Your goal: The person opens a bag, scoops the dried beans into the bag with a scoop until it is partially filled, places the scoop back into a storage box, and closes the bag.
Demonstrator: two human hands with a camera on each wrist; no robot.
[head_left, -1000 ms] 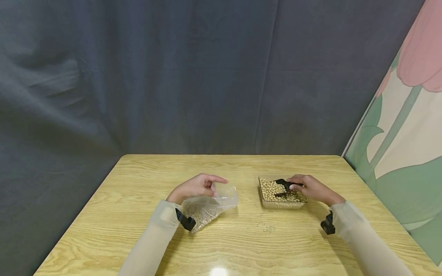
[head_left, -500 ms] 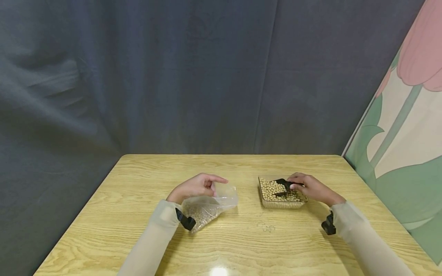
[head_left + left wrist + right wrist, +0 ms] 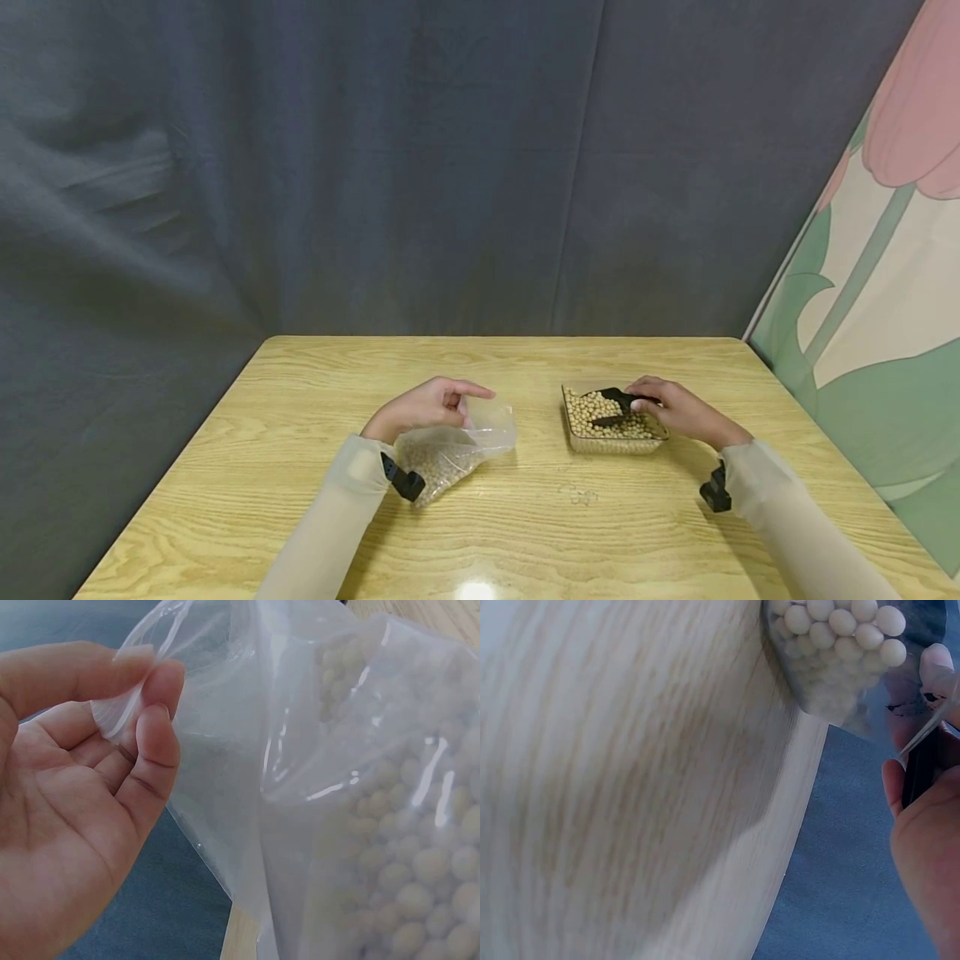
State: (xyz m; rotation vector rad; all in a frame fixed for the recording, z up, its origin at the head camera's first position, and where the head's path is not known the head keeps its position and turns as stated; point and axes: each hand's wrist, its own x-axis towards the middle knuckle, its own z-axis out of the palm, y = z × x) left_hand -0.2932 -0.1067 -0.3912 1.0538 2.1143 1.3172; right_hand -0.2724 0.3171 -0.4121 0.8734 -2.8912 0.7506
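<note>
My left hand (image 3: 427, 410) pinches the top edge of a clear plastic bag (image 3: 300, 750) between thumb and fingers. Pale round beans (image 3: 412, 900) fill the bag's lower part, and its mouth faces right in the head view. On the right, a clear rectangular container (image 3: 615, 446) holds more of these beans (image 3: 588, 408). My right hand (image 3: 678, 410) grips the handle of a black scoop (image 3: 621, 400) over the container's right rim. The scoop's head lies among the beans, partly sunk in them. In the right wrist view only part of my right hand (image 3: 930, 825) and the dark handle show.
Both things rest on a light wooden table (image 3: 337, 375). Faint marks (image 3: 577, 494) lie on its surface in front of the container. A dark blue curtain (image 3: 420, 167) hangs behind, and a flower-patterned panel (image 3: 870, 333) stands at the right.
The scoop has shifted slightly in the beans, its near edge a little to the left and more exposed. The left hand and bag stay still.
</note>
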